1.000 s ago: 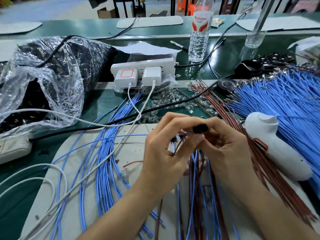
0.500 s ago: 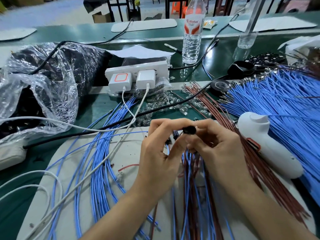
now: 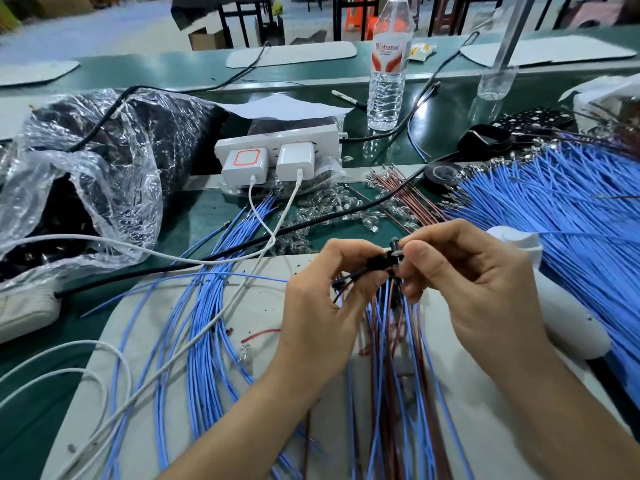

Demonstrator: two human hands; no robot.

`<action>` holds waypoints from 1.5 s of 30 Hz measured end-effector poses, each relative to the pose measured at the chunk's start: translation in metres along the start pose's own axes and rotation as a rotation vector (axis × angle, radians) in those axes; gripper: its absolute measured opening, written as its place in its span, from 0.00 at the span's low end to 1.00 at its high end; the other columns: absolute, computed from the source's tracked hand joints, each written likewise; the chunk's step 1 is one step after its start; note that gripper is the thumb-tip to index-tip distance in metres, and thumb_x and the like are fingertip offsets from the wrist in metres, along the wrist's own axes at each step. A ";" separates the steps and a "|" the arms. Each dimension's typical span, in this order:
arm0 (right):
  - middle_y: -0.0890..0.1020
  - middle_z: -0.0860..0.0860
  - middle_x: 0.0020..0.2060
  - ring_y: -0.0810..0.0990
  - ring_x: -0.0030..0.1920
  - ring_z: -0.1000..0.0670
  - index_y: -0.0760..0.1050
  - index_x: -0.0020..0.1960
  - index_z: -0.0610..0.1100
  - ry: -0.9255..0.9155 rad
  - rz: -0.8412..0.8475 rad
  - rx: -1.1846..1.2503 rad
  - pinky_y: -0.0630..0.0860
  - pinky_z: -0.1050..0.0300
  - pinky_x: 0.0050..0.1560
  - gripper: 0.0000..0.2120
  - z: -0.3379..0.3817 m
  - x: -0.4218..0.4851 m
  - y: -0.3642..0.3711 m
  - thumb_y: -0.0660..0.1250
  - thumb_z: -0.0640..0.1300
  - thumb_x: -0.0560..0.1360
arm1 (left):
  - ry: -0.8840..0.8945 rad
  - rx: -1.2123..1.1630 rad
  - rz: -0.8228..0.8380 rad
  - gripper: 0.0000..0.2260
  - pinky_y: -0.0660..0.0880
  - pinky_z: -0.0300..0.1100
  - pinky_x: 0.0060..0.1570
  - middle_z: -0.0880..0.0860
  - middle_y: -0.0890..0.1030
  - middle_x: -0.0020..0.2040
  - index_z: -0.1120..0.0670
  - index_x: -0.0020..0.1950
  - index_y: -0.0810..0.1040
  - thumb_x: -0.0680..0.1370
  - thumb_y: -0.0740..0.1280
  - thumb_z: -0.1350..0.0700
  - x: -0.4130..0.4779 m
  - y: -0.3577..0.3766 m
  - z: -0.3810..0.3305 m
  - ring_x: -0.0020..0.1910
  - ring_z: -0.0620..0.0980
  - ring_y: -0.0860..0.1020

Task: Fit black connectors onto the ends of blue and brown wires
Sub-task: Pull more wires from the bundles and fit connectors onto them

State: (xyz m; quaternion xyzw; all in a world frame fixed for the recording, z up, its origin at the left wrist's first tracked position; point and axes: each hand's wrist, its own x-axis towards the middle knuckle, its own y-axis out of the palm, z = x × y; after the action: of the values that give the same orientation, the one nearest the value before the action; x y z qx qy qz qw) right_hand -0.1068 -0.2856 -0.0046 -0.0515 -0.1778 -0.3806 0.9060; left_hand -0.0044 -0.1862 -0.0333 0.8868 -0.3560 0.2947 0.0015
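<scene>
Black connector point(image 3: 377, 263) pinched between both my hands, above the grey mat point(image 3: 263, 306)
I see my left hand point(image 3: 325, 306) gripping it by thumb and forefinger, my right hand point(image 3: 478, 289) pinching its other end, fingertips close together; blue and brown wires point(image 3: 391, 341) hang from the hands down onto the mat

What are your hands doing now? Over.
Left hand holds black connector, right hand pinches its end. Blue and brown wires hang below. Nothing in the way.

Bottle point(image 3: 388, 81) behind power strip point(image 3: 277, 143)
</scene>
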 end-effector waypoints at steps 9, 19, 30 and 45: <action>0.81 0.45 0.28 0.77 0.24 0.51 0.78 0.40 0.42 0.053 0.074 -0.097 0.75 0.63 0.28 0.05 -0.005 0.003 -0.005 0.68 0.44 0.69 | -0.022 0.015 0.012 0.09 0.75 0.34 0.48 0.45 0.82 0.45 0.52 0.50 0.78 0.72 0.70 0.62 0.000 0.000 0.003 0.45 0.40 0.80; 0.79 0.42 0.26 0.75 0.23 0.50 0.77 0.35 0.37 0.386 0.161 0.227 0.72 0.62 0.25 0.08 -0.014 0.007 -0.014 0.70 0.42 0.64 | -0.073 -0.072 0.055 0.11 0.62 0.32 0.68 0.42 0.83 0.38 0.46 0.43 0.76 0.70 0.72 0.62 0.000 0.001 0.006 0.37 0.37 0.82; 0.79 0.46 0.26 0.76 0.24 0.54 0.78 0.29 0.45 0.550 0.179 0.417 0.74 0.66 0.26 0.06 -0.013 0.009 -0.012 0.71 0.47 0.60 | -0.127 -0.307 0.069 0.10 0.75 0.31 0.49 0.47 0.84 0.43 0.47 0.45 0.79 0.72 0.71 0.63 -0.001 0.003 0.006 0.43 0.42 0.83; 0.76 0.53 0.29 0.71 0.25 0.59 0.84 0.40 0.44 0.780 0.421 0.734 0.65 0.66 0.31 0.19 -0.021 0.003 -0.008 0.78 0.59 0.60 | -0.315 -0.431 0.126 0.06 0.72 0.33 0.39 0.55 0.76 0.59 0.52 0.46 0.79 0.70 0.69 0.57 0.003 0.002 -0.004 0.36 0.44 0.74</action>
State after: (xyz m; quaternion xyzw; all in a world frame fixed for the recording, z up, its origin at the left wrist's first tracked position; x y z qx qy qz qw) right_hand -0.1047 -0.2976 -0.0230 0.3762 0.0632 -0.0962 0.9194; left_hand -0.0061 -0.1885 -0.0294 0.8770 -0.4609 0.0699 0.1164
